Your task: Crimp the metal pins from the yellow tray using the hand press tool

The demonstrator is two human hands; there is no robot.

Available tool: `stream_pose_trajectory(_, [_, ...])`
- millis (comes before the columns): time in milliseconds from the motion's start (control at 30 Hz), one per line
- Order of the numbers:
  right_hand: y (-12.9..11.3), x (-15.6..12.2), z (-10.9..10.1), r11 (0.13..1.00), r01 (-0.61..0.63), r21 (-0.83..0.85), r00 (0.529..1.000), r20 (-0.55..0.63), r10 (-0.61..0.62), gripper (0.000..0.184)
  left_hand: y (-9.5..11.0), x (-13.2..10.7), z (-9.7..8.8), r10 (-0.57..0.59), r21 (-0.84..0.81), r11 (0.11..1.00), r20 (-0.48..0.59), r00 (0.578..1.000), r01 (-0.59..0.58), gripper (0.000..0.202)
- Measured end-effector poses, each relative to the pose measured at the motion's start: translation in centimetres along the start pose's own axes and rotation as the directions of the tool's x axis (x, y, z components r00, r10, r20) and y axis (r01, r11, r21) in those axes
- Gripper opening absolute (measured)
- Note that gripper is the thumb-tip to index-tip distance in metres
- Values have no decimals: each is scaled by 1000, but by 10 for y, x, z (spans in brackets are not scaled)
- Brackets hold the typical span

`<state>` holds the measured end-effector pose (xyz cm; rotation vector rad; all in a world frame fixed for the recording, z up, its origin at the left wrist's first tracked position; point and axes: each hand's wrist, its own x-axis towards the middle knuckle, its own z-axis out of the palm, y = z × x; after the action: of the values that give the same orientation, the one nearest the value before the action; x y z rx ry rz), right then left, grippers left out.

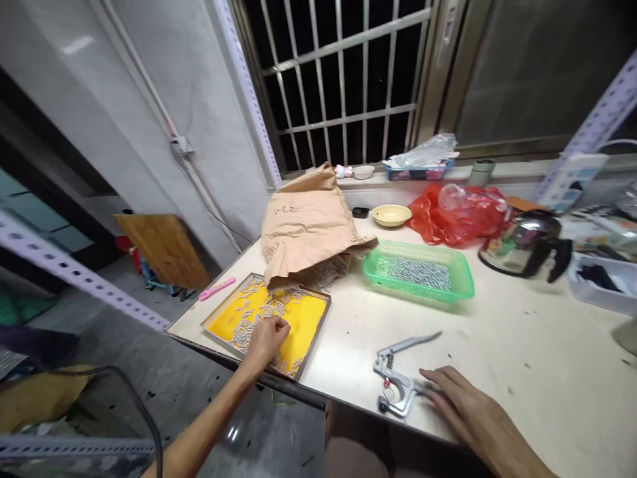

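My left hand (269,340) is over a shallow tray (312,332) with a yellow bottom. Its fingers are curled together in a pinch; whatever is between them is hidden. Many small metal pieces (243,330) lie scattered in the tray, thickest to the left of that hand. My right hand (465,408) rests at the table's front edge, closed loosely round the lower handle of silver snap pliers (398,385). The upper handle of the pliers stands spread away, pointing right, and their jaws face left. The handle's end is hidden under my fingers.
A crumpled brown paper bag (311,222) overhangs the tray's back edge. Behind the pliers stands a green basket (460,289) of metal pieces. A pink-handled tool (217,288), a yellow bowl (391,215), a red plastic bag (432,216) and a kettle (522,242) are also on the table.
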<state>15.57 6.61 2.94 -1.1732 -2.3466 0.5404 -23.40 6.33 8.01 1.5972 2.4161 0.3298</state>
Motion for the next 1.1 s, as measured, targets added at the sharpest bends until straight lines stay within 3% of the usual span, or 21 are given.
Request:
stream_pose_trajectory(67, [-6,-4,-1,1000,1,1,999,47,-1,27,27,-18,10,24,-261,965,159,987,19,26])
stream_pose_trajectory(167, [-11,-3,1,997,-46,-65,999,23,48,27,74,-45,33,97,-599,786,368,925,156,33])
stream_pose_trajectory(267, [-12,1,5,983,-117,-141,993,-17,115,24,111,-60,56,138,-663,711,461,877,236,35])
stream_pose_trajectory(333, [-12,2,7,972,-139,-189,990,-29,136,23,126,-63,69,148,-667,700,484,862,254,35])
stream_pose_trajectory(500, [-11,3,11,948,-138,-287,990,-52,129,20,137,-62,83,157,-617,747,527,835,248,36])
stream_pose_trajectory(700, [-12,2,8,940,-138,-312,990,-59,126,19,140,-65,83,113,-558,784,560,821,272,42])
stream_pose_trajectory(900, [-15,2,4,948,-147,-284,989,-61,135,19,142,-63,83,98,-481,847,561,822,227,40])
stream_pose_trajectory(1100, [-12,0,7,940,-135,-314,990,-76,117,18,148,-59,75,126,-414,895,591,797,166,36])
